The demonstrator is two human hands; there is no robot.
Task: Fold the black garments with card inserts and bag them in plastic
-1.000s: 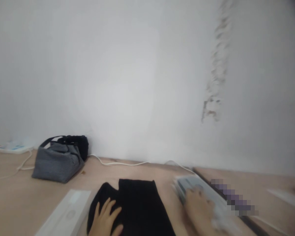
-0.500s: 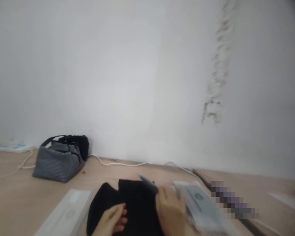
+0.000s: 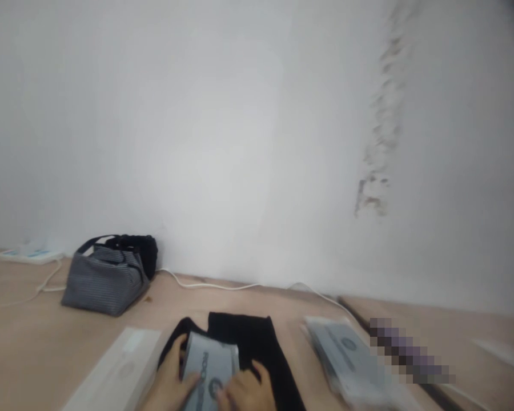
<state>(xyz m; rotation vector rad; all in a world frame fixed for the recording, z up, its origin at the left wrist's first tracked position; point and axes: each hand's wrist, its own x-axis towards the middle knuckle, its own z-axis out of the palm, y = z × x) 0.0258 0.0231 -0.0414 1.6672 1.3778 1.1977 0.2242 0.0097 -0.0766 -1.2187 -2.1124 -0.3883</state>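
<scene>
A flat grey packaging bag [image 3: 209, 362] with dark lettering and a round logo is held up in front of me, tilted, over a piece of folded black fabric [image 3: 257, 342]. My left hand [image 3: 169, 377] grips its left side, thumb across the front. Against the lower right part of the bag is my right hand [image 3: 248, 391], its fingers curled at the edge in a pinch. The bottom of the bag runs out of view. To the right lies a stack of similar grey bags [image 3: 346, 354] in clear plastic.
A long white box [image 3: 115, 371] lies left of the fabric. Farther back stand a grey striped bag [image 3: 105, 282] and a white power strip [image 3: 32, 255]. A white cable [image 3: 223, 286] runs along the wall. A blurred-out object [image 3: 411, 354] lies at the right.
My right hand has brought a grey bag from beside the stack leftward over the black fabric. My left hand, empty before, now grips the bag's left side.
</scene>
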